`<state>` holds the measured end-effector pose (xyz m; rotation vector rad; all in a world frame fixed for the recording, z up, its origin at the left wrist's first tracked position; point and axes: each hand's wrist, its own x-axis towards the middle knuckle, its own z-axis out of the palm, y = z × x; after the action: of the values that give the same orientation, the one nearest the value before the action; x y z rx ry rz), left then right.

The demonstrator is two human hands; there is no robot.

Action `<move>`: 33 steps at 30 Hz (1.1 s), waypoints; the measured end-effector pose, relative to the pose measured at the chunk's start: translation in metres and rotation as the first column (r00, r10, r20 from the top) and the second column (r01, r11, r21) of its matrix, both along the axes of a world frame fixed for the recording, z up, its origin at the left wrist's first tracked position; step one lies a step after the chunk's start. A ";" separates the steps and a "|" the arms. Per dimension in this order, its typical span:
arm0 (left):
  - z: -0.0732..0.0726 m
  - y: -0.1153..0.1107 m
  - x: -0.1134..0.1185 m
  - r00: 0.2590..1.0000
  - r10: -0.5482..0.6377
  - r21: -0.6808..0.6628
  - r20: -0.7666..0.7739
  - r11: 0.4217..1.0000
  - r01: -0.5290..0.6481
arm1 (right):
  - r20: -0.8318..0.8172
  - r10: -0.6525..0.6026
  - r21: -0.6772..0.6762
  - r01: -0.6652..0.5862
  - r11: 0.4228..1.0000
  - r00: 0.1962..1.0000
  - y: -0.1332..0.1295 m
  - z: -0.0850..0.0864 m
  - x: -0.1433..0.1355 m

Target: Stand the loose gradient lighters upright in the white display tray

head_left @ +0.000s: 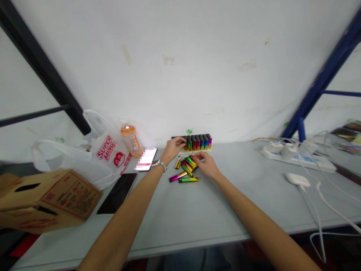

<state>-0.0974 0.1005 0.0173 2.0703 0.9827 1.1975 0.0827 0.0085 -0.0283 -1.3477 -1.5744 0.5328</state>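
Observation:
Shiny multicoloured lighters (202,143) with black ends stand upright in tight rows in a pale tray (207,150) against the wall. My left hand (172,148) is at the left front of these rows, thumb and fingers pinched round a lighter (184,146); the fingers partly hide it. In front of the tray lies a loose pile of gold, green and pink lighters (187,168). At the pile's right upper edge, my right hand (207,164) has its fingertips closed on a lighter (193,159), mostly covered by them.
Left of my hands are a lit phone (148,159), a dark tablet (117,194), an orange drink bottle (132,141), a white plastic bag (96,165) and a cardboard box (53,199). A power strip (299,158) and white charger (298,180) with cables lie right.

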 end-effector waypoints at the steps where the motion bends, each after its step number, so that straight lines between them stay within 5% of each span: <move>1: 0.000 0.001 0.000 1.000 -0.003 0.001 0.000 1.000 0.003 | 0.005 0.004 -0.001 -0.004 1.000 1.000 0.000 0.000 -0.001; 17: 0.003 0.024 -0.001 0.987 -0.088 -0.037 -0.135 0.996 0.084 | 0.107 -0.098 -0.038 0.103 0.994 0.989 0.002 0.004 0.011; 23: -0.001 0.012 -0.003 0.927 0.125 0.308 -0.353 0.951 -0.010 | 0.258 -0.113 -0.055 0.131 0.990 0.960 0.005 -0.007 0.011; 27: -0.003 -0.002 -0.009 0.849 0.231 0.386 -0.475 0.922 -0.035 | 0.330 -0.137 -0.060 0.165 0.984 0.934 0.009 -0.012 0.009; 30: -0.005 -0.014 -0.010 0.862 0.247 0.365 -0.443 0.928 -0.078 | 0.334 -0.141 -0.088 0.180 0.980 0.932 0.015 -0.011 0.011; 33: -0.012 -0.032 -0.010 0.932 0.265 0.341 -0.247 0.924 -0.173 | 0.371 -0.088 -0.136 0.148 0.979 0.924 0.020 -0.008 0.017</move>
<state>-0.1070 0.0682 0.0058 2.4937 1.2577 1.2527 0.0993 0.0285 -0.0360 -1.7321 -1.7585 0.3542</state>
